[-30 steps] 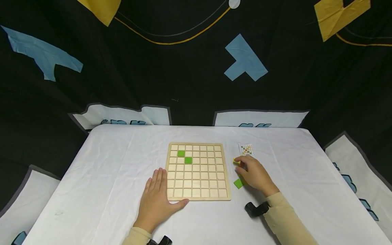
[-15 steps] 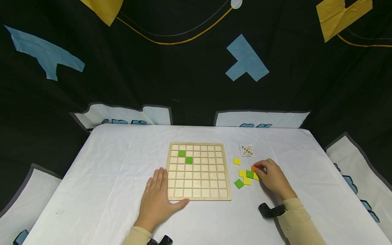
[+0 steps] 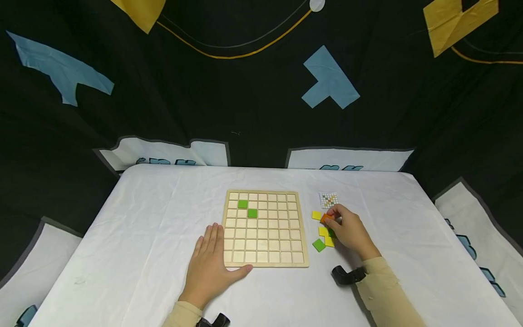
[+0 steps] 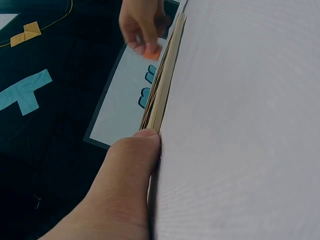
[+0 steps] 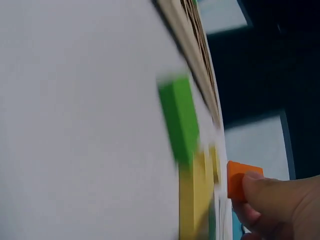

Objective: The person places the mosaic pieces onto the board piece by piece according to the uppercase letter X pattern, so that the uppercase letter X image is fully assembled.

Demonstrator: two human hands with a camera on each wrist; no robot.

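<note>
My right hand (image 3: 347, 231) pinches an orange square tile (image 5: 238, 181) between thumb and fingers, held above the loose tiles to the right of the board. My left hand (image 3: 208, 270) rests with straight fingers along the left edge of the wooden grid board (image 3: 267, 233), its thumb at the front edge. Two green tiles, an upper one (image 3: 243, 204) and a lower one (image 3: 252, 213), lie in cells of the board. Beneath and beside my right hand are a yellow tile (image 3: 316, 215), a loose green tile (image 3: 319, 245) and several others, some partly hidden by the hand.
A small printed card with a coloured grid pattern (image 3: 328, 198) lies beyond the loose tiles. White cloth covers the table (image 3: 135, 236). A dark curtain (image 3: 253, 109) with blue and yellow shapes hangs behind it.
My right hand moved from the yellow tile to the right side of the pile, took the orange tile and lifted it back leftward. The left hand stayed at the board's edge.
</note>
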